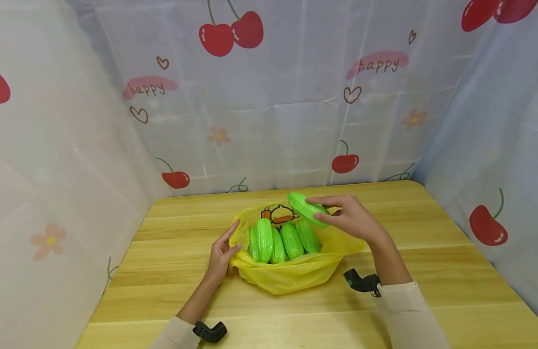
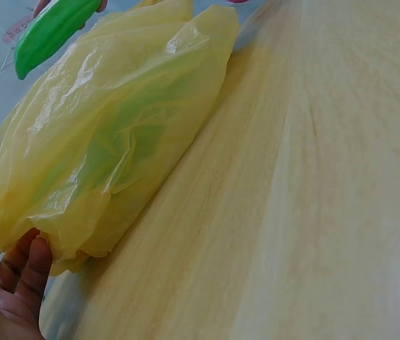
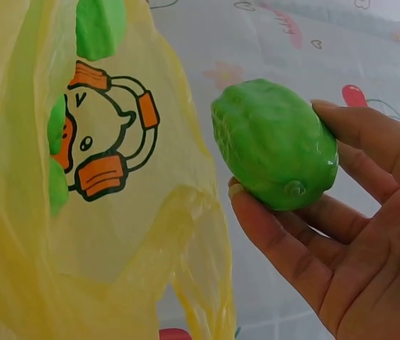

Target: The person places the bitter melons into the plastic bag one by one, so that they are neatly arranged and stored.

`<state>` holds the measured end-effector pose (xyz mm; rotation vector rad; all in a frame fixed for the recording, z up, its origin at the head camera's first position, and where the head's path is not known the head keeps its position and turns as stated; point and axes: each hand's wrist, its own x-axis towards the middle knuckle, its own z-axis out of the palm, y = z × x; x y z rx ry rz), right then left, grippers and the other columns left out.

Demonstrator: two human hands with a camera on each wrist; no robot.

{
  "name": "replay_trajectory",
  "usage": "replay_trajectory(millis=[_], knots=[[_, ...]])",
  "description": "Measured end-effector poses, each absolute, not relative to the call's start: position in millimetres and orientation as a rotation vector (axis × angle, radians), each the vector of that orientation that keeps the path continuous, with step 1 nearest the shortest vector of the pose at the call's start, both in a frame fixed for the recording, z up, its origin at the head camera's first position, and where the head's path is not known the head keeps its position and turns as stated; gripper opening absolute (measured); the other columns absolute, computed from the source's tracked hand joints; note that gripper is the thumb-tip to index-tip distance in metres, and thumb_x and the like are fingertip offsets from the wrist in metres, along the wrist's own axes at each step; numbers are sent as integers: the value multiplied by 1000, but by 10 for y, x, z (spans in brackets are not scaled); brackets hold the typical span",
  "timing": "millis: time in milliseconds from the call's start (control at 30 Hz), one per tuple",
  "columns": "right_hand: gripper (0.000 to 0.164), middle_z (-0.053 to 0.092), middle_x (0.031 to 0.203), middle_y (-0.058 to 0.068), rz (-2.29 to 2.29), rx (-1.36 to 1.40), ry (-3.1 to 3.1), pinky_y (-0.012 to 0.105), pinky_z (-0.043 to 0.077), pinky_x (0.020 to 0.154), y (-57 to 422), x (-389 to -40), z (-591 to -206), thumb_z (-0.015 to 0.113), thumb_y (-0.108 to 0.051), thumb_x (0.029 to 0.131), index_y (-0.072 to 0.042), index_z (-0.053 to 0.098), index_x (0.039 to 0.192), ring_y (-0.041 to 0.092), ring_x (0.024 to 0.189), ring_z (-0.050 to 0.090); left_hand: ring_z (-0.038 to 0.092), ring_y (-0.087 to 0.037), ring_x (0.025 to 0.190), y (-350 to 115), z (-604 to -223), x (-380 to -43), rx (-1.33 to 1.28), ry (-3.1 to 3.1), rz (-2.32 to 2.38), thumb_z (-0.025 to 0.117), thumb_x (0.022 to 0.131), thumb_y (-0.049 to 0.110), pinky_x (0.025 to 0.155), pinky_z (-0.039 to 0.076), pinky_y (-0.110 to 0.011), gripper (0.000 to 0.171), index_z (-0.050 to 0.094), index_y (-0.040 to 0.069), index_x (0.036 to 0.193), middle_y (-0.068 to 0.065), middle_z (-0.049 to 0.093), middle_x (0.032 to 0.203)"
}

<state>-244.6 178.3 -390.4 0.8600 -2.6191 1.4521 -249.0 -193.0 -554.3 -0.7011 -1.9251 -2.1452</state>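
A yellow plastic bag [image 1: 291, 278] lies with its mouth open on the table, a cartoon duck printed on its inner back side. Several glossy green toy bitter melons [image 1: 264, 241] stand side by side in it. My left hand [image 1: 220, 253] holds the bag's left rim between thumb and fingers; in the left wrist view, the thin film bunches at the fingertips [image 2: 38, 255]. Above the bag's back right edge, my right hand [image 1: 349, 215] grips another ribbed bitter melon [image 3: 274, 145] between thumb and fingers, tilted and apart from the others.
The wooden table [image 1: 173, 286] extends around the bag on all sides. A pale curtain [image 1: 277, 121] with cherries and hearts hangs behind and at both sides. Each wrist carries a black camera mount [image 1: 361, 281].
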Motion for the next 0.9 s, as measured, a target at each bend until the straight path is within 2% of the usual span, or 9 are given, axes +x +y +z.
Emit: replay_trajectory(millis=[300,600,767,900], knots=[[41,66,135,3,1361,940,-2687,45,57,89,1708,-2435,-3928,72,-23,96,-18,67,136,24,118,64,11,-29,155,-1927,-5540,-2486,-707,-1924,-2150,59,96,-3,118,22,-17,61,39,-1,154,-18,32,162],[43,65,136,3,1293,1001,-2749,41,55,89,1634,-2447,-3958,72,-22,96,-17,66,138,22,116,64,11,-29,155,-1928,-5531,-2494,-697,-1928,-2149,59,96,-3,118,22,-17,61,40,-1,154,-17,32,162],[42,65,137,5,1298,1019,-2757,37,53,78,1565,-2464,-4008,72,-20,95,-18,66,137,21,97,64,13,-27,155,-1926,-5532,-2493,-693,-1923,-2154,59,96,-3,119,22,-18,61,41,-1,153,-18,33,162],[41,65,136,7,1293,1018,-2765,36,52,78,1494,-2478,-4067,72,-18,95,-15,67,136,20,94,62,13,-29,155,-1926,-5549,-2499,-696,-1920,-2150,59,96,-5,118,21,-18,60,41,-2,153,-19,34,161]])
